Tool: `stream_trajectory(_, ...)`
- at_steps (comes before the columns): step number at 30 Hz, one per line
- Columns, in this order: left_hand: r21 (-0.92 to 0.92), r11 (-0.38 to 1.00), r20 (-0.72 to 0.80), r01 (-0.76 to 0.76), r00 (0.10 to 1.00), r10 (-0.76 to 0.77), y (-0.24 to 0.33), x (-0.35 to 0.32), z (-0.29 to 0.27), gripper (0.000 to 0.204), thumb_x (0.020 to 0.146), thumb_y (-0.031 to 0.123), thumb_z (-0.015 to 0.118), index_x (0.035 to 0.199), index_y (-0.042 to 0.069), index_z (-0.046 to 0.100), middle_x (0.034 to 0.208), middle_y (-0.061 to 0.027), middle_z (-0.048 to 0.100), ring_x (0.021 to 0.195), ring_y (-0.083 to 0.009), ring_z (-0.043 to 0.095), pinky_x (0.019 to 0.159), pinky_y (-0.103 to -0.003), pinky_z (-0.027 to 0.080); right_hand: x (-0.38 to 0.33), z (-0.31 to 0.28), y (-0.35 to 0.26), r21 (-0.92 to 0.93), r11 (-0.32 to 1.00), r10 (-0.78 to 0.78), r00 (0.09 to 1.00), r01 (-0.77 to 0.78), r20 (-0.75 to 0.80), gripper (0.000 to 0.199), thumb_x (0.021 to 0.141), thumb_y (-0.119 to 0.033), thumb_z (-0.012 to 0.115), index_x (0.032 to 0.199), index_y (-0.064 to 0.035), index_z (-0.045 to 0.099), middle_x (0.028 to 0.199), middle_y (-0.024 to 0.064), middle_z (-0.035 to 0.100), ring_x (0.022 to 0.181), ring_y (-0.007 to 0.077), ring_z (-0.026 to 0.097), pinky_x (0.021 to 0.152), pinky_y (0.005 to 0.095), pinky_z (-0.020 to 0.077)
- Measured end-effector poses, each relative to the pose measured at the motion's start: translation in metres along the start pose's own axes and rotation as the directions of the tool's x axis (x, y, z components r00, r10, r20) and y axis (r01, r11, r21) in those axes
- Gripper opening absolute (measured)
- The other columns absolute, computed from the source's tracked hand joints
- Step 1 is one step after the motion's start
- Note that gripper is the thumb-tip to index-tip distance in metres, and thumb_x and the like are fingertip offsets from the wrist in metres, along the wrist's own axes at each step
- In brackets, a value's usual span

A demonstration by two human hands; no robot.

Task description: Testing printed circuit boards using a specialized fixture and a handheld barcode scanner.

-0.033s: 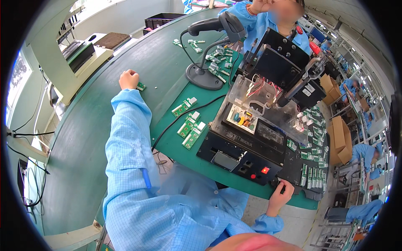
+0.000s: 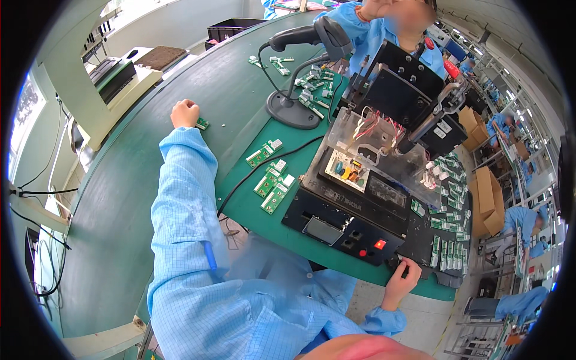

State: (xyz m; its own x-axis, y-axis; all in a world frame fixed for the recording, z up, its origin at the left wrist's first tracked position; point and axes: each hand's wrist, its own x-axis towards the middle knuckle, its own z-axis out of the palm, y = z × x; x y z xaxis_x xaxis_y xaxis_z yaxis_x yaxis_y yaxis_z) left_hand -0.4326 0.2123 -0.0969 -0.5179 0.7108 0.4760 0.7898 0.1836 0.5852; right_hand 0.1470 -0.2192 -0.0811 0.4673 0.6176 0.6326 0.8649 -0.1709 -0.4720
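My left hand [image 2: 185, 114] rests on the green tabletop at the end of an outstretched arm, its fingers curled closed. A small green circuit board [image 2: 203, 123] lies against its right side; whether the fingers grip it is hidden. By the front right edge of the table, my right hand [image 2: 402, 283] has its fingers bent together near the lower corner of a black test fixture [image 2: 342, 225]. What those fingers pinch, if anything, cannot be made out. A bare board with coloured components [image 2: 347, 170] sits on the fixture, under a raised black clamp head [image 2: 399, 90].
Several green boards [image 2: 273, 180] lie left of the fixture, with more on a black mat [image 2: 420, 240] to its right. A barcode scanner [image 2: 306, 39] stands behind on a round base [image 2: 293, 110]. A black cable [image 2: 264, 165] crosses the table. Across it sits a person [image 2: 384, 36].
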Motion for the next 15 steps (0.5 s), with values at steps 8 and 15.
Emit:
stream_trajectory(8,0.0,1.0,0.006,0.018,1.0,-0.018,0.0047,0.0015,0.0018,0.022,0.074,0.019,0.054,0.081,0.012,0.074,0.093,-0.0123,0.069,0.094,-0.031,0.063,0.086,-0.042,0.049,0.0004,-0.0001,0.0003,0.006,1.0,-0.002,1.0,0.002,0.005,0.008,0.086,-0.003,0.058,0.091,-0.0033,0.065,0.091,0.0092,0.064,0.09,0.0273,0.057,0.083,0.0379,0.0453)
stream_trajectory(15,-0.011,0.999,0.035,0.035,0.999,-0.034,0.0083,0.0025,0.0019,0.024,0.073,0.018,0.053,0.082,0.012,0.075,0.093,-0.0131,0.07,0.095,-0.0316,0.063,0.086,-0.042,0.049,0.0005,-0.0004,0.0,-0.004,1.0,-0.004,1.0,0.004,0.005,0.008,0.086,-0.003,0.058,0.091,-0.0029,0.065,0.092,0.0097,0.064,0.09,0.0277,0.057,0.083,0.0381,0.0455)
